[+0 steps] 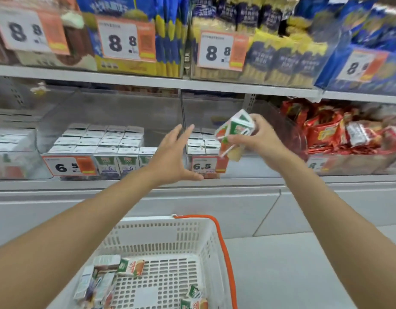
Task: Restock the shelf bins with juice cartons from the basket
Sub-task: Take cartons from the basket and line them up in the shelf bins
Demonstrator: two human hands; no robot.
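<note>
My right hand (257, 136) grips a small green, white and orange juice carton (234, 130), tilted, with its straw on the side, in front of the clear shelf bin (270, 121) marked 6.5. My left hand (173, 156) is open, fingers spread, just left of that bin's front, holding nothing. That bin holds a few rows of cartons (202, 143) at its left. The neighbouring clear bin (58, 112) to the left is filled with rows of cartons (99, 139). Below, the white basket (163, 230) with an orange handle (223, 246) holds several loose cartons (130, 267).
Red snack packets (331, 130) fill the bin to the right. The shelf above (148, 80) carries blue and yellow packs with 8.8 price tags. A grey shelf base (192, 204) runs behind the basket, and pale floor (282, 275) lies to its right.
</note>
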